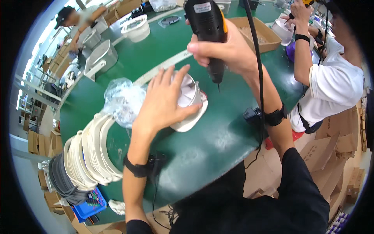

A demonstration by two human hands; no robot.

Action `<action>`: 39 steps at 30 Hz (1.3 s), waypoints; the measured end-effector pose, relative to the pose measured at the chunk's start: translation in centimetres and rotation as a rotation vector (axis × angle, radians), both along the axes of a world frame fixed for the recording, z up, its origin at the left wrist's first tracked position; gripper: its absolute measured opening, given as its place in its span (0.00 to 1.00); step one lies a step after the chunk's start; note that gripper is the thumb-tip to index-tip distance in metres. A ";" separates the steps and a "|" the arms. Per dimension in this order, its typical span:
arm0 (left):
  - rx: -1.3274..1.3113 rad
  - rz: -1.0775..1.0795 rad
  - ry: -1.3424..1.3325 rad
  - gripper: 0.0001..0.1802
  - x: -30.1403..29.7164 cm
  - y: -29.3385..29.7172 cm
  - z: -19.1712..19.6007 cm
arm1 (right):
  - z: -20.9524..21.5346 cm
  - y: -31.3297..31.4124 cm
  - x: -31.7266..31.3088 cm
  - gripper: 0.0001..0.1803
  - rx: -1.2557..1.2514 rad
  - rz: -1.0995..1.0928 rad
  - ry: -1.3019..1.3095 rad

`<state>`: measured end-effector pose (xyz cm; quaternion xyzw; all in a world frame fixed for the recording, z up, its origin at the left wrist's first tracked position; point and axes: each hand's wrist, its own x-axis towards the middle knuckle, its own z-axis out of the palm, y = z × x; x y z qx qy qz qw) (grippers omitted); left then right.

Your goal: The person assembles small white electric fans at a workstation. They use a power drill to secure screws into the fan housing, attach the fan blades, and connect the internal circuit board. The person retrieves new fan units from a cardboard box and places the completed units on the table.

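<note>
My left hand (165, 102) presses flat, fingers spread, on the white plastic housing (191, 107) lying on the green tabletop (218, 136). My right hand (226, 50) is clamped around the electric screwdriver (208, 27), poised above. The housing looks light, rigid and slippery; I'd hold it by its rim.

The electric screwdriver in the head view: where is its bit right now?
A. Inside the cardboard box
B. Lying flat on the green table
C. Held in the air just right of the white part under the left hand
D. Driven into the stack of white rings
C: the right hand grips the black electric screwdriver upright, its tip hanging above the green table beside the white part that the left hand presses down.
</note>
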<state>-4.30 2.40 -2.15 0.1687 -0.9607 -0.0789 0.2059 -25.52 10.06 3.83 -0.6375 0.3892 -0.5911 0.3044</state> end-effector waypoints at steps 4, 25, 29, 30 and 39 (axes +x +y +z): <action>0.161 -0.093 0.126 0.50 -1.2 -1.1 2.4 | 0.3 -2.2 -1.0 0.31 -0.027 0.067 -0.102; 1.382 -0.761 0.543 0.42 -3.8 -0.6 3.9 | 1.1 -2.8 -1.4 0.38 -0.271 0.402 -0.188; 0.408 -0.200 0.413 0.44 -2.8 -1.5 4.7 | 1.3 -2.1 -2.1 0.44 -0.253 0.544 -0.439; 0.274 -0.108 0.237 0.53 -2.0 -1.3 5.2 | 1.5 -1.8 -2.3 0.46 -0.243 0.551 -0.472; 0.225 -0.089 -0.260 0.60 0.4 -4.6 2.1 | 0.0 -4.1 -2.1 0.21 0.018 0.135 -0.322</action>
